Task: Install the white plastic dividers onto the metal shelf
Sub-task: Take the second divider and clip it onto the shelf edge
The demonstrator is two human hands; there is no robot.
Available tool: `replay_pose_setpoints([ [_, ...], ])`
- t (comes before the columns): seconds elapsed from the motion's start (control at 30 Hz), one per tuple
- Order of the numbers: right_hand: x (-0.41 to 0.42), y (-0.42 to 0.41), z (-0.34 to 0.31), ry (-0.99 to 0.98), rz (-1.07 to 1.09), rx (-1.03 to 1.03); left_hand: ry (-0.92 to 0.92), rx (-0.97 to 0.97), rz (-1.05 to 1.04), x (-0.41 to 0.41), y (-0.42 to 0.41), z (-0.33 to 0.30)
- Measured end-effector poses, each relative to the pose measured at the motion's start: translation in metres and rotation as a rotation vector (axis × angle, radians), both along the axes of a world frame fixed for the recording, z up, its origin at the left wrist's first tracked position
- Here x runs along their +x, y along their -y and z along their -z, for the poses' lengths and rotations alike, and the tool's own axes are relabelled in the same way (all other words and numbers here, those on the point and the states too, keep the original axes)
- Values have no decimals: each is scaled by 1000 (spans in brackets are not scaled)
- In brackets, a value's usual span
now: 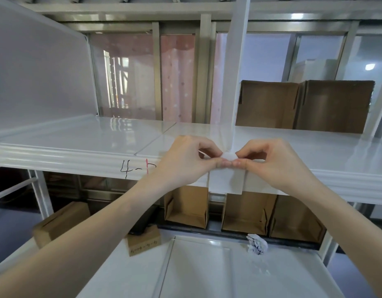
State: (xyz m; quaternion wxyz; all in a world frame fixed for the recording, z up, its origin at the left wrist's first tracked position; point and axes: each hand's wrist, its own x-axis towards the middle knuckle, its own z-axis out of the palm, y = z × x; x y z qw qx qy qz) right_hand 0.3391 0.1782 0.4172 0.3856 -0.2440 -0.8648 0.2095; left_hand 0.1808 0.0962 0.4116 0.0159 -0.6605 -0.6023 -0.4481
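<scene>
A white plastic divider (235,67) stands upright, edge-on to me, on the white metal shelf (78,138). Its white front clip (226,181) hangs over the shelf's front lip. My left hand (185,160) and my right hand (269,162) meet at the top of that clip, thumbs and forefingers pinched on its small white tab (228,156). Another white divider panel (39,67) stands at the far left of the same shelf.
Brown cardboard boxes (304,104) stand at the shelf's back right. More open cardboard bins (185,207) sit on the level below. On the low white surface lie a crumpled paper (257,243) and a small labelled carton (142,239). "4-1" is written on the lip.
</scene>
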Motion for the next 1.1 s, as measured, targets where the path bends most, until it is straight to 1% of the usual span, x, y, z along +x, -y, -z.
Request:
replay_pose_setpoints([
  [0.27, -2, -3, -2, -14, -1, -71, -83, -55, 55, -8, -4, -10],
  [0.5, -5, 2, -4, -4, 39, -65, -56, -48, 115, -16, -8, -9],
  [0.73, -10, 6, -6, 18, 56, -71, -55, -38, 108, -22, -10, -8],
  [1.1, -55, 22, -5, 20, -5, -44, -54, -45, 87, -62, 17, -10],
])
